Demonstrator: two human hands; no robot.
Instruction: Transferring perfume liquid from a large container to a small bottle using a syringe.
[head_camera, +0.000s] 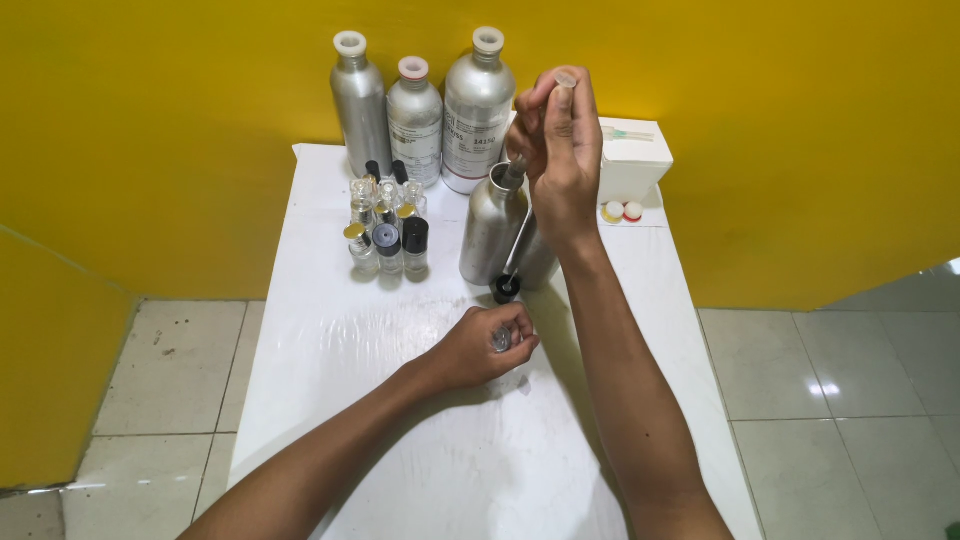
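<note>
The white table carries everything here, set against a yellow wall. At its far edge, beyond both hands, stand 3 tall metal bottles with white necks, and a white box lies just right of the raised grip with 2 small caps beside it. An open metal bottle stands directly below the right hand, between the 2 hands. That hand's grip is pinched around the top of a dropper, whose long axis runs steeply down and slightly left, its tip at a small black cap on the table. Left of the open bottle, well apart from either grip, clusters a group of small vials. The left hand rests on the table nearer the person, its grip curled around a small glass vial, which sits just below the dropper's tip and is the closer hand to it.
</note>
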